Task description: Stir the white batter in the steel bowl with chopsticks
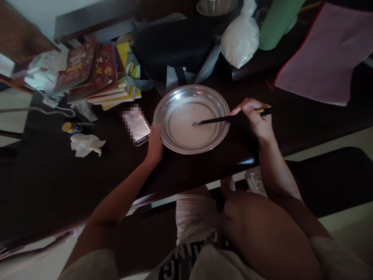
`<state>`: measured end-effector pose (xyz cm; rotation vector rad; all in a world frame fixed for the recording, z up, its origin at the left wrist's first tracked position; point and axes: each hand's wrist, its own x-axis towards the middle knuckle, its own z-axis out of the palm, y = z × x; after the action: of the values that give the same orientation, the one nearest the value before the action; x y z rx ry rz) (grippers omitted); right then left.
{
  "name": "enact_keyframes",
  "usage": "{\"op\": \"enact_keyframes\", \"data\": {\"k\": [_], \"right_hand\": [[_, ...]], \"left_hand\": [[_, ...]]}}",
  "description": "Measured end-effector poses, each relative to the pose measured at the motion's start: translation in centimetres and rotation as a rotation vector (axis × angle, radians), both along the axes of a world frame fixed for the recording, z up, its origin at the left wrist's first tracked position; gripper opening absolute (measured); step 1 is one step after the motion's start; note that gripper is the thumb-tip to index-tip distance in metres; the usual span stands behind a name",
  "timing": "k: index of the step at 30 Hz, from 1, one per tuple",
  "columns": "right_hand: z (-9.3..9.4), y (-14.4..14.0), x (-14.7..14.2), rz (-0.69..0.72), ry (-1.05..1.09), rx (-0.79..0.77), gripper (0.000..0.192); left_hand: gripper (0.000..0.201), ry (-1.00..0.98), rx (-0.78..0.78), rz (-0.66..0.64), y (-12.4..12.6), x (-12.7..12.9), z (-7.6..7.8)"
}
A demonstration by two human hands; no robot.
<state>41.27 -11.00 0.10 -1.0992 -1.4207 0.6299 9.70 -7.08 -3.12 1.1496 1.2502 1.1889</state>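
The scene is dim, and the far edge of the table is cut off. A round, shallow steel pan (175, 97) with pale milky liquid is seen at the table's (43, 182) near-middle. Its left rim is gripped by the left hand (155, 146). Thin dark chopsticks (215, 120) are pinched in the right hand (256, 120), lying nearly level, tips pointing left into the liquid. A phone (138, 125), its screen blurred, lies just left of the pan.
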Motion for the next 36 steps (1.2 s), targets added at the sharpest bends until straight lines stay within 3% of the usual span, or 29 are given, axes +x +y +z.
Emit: {"op": "enact_keyframes", "data": {"k": [6,12,17,23,28,33,36], "right_hand": [[0.12,-0.17,0.0,0.135,-0.082,-0.09,0.026],[0.03,-0.19,0.03,0.0,0.017,-0.03,0.026],[0.14,-0.13,-0.06,0.118,-0.082,-0.102,0.03],[-0.06,-0.1,0.07,0.02,0.023,-0.022,0.026],[0.13,-0.18,-0.01,0.164,-0.044,-0.088,0.025],[0.04,-0.15,0.03,0.024,-0.005,-0.02,0.027],[0.06,-0.21,0.03,0.077,0.011,-0.053,0.028]], "left_hand": [[0.025,0.091,0.077,0.019,-0.13,0.14,0.37],[0.025,0.09,0.07,0.013,-0.1,0.12,0.31],[0.029,0.072,0.049,0.009,0.06,-0.04,-0.14],[0.029,0.062,0.05,0.004,0.05,-0.09,-0.25],[0.029,0.052,0.025,0.009,-0.04,0.05,0.06],[0.027,0.062,0.032,0.024,-0.21,0.27,0.5],[0.025,0.073,0.016,0.03,-0.29,0.28,0.69]]}}
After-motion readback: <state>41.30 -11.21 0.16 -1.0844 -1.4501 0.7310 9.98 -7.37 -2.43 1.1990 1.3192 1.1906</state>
